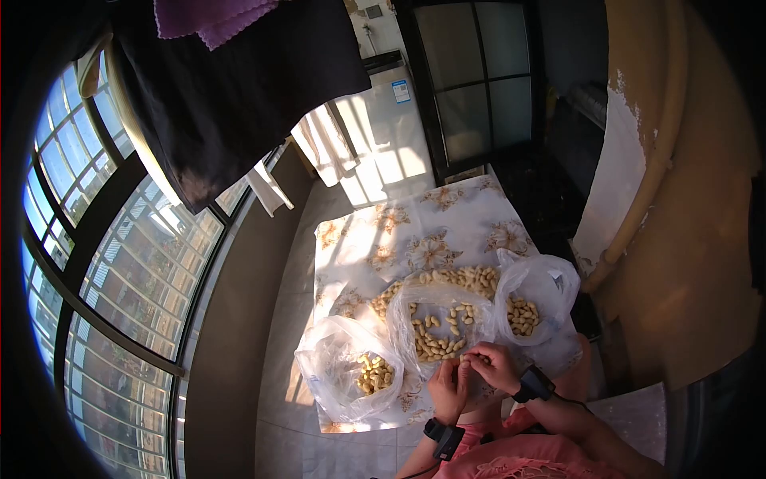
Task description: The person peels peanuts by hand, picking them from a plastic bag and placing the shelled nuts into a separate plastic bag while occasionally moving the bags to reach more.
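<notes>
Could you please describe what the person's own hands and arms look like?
The left hand and right hand are ungloved, the visible forearms sleeveless. Each wrist wears a black strap carrying a boxy dark module; a thin dark cable trails from the right one.

Over the near side of the table [339,275], the meeting fingertips of the left hand [448,391] and right hand [499,369] hid whatever lay between them. The table's near right corner was lost behind the right arm [562,411]. Beyond the table, a dark garment [239,96] and purple cloth [211,17] were cut off above, and an appliance's [387,132] label [400,91] was too small to read.
</notes>
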`<state>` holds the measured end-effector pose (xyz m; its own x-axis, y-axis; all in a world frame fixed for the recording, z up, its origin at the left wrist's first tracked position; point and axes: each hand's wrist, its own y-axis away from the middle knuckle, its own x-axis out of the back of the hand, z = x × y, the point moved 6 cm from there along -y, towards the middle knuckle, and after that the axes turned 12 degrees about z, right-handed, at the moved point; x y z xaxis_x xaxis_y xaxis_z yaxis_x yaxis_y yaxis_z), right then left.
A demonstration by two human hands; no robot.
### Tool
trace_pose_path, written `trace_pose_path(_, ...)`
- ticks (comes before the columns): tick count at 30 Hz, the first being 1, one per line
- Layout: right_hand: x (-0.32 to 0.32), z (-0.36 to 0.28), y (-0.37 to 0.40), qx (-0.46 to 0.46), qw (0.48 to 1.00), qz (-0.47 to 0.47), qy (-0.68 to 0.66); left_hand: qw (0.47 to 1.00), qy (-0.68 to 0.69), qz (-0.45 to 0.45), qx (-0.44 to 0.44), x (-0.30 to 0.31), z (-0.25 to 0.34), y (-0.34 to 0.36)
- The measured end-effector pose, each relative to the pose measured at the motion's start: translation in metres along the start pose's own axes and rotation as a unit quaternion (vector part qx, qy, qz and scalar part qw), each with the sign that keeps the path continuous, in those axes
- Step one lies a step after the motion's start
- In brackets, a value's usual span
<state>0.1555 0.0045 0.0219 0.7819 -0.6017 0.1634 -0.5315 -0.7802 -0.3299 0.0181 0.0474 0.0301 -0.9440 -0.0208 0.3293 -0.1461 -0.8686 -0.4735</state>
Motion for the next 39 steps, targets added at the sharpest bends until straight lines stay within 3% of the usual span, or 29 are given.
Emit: trace_pose_path(39,-0.0007,0.0035,0.0011,-0.017,1.0,0.001,-0.015,1.0,0.006,0.008,0.005,-0.001,-0.0043,0.0024)
